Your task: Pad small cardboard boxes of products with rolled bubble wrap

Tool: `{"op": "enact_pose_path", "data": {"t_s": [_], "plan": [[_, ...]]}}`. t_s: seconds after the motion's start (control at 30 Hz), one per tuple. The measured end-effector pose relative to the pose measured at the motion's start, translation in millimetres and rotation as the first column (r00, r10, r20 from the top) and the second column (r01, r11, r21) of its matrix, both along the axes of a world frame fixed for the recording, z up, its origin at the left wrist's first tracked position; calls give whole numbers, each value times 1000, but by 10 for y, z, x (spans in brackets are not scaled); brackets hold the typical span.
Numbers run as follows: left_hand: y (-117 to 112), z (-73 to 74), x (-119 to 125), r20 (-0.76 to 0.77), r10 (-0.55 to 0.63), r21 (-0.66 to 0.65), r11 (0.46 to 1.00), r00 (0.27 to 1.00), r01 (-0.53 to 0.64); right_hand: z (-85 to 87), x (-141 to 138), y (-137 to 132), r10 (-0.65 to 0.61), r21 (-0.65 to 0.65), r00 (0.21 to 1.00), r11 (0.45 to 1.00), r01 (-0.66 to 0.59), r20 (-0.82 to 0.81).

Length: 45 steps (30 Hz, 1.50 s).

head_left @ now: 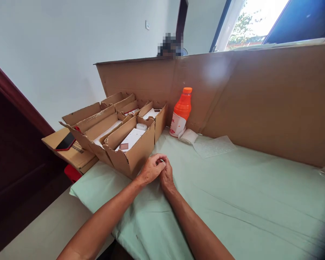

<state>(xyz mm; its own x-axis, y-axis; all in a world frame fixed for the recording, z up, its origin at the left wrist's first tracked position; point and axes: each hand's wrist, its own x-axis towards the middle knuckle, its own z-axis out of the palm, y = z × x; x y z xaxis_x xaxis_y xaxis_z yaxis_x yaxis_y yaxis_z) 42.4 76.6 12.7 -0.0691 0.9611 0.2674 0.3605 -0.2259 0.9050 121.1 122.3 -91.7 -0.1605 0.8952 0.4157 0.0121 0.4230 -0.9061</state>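
Both hands rest together on a pale green cloth [233, 202] covering the table. My left hand [151, 168] is curled, fingers folded over my right hand [166, 174], which is tucked against it. Nothing shows between them. Just beyond the hands stands an open cardboard box [137, 153] holding white items and a small brown piece. Several more open cardboard boxes [103, 124] with white contents sit behind it in a cluster.
An orange bottle [181, 112] with an orange cap stands against a tall cardboard screen [260, 104]. A rolled white cloth [188, 136] and a clear sheet [213, 146] lie beside it. A dark phone [66, 141] lies on a flat box at the left. A person's head shows behind the screen.
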Motion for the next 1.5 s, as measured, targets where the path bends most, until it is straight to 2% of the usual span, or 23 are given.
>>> {"op": "enact_pose_path", "data": {"t_s": [0.07, 0.17, 0.33, 0.67, 0.8, 1.03, 1.1, 1.17, 1.23, 1.3, 1.43, 1.5], "plan": [[152, -211, -35, -24, 19, 35, 999, 1000, -18, -3, 33, 41, -41, -58, 998, 998, 38, -54], [191, -431, -83, -47, 42, 80, 996, 998, -38, -28, 43, 55, -74, -126, 993, 990, 62, -93], [136, -601, -146, -80, 17, 106, 994, 997, -9, -43, 24, 25, -72, -185, 993, 981, 53, -98], [149, -639, -159, -174, 32, 142, 990, 984, -7, 85, 43, -30, -67, -232, 990, 972, 37, -122], [162, -639, -155, -243, 71, 138, 990, 967, -38, 109, 50, -20, -58, -288, 987, 957, 12, -151], [184, -586, -166, -399, 66, 138, 990, 915, -11, 188, 150, 39, -41, -394, 982, 918, -36, -186], [174, -583, -154, -455, 55, 122, 993, 889, 1, 209, 287, 53, -17, -370, 991, 929, -34, -133], [154, -590, -138, -512, 30, 97, 995, 859, 23, 218, 472, 91, -20, -238, 998, 971, 32, 56], [114, -605, -123, -561, -2, 67, 997, 828, 48, 217, 673, 139, -83, -23, 943, 995, 95, 322], [45, -624, -117, -597, -36, 34, 997, 801, 70, 213, 859, 155, -172, 131, 828, 984, 121, 533], [-162, -669, -170, -641, -93, -26, 995, 762, 100, 195, 1170, 15, -281, 257, 522, 959, 120, 805], [-308, -690, -218, -654, -114, -44, 993, 748, 113, 182, 1368, -115, -323, 301, 380, 946, 117, 867]]}}
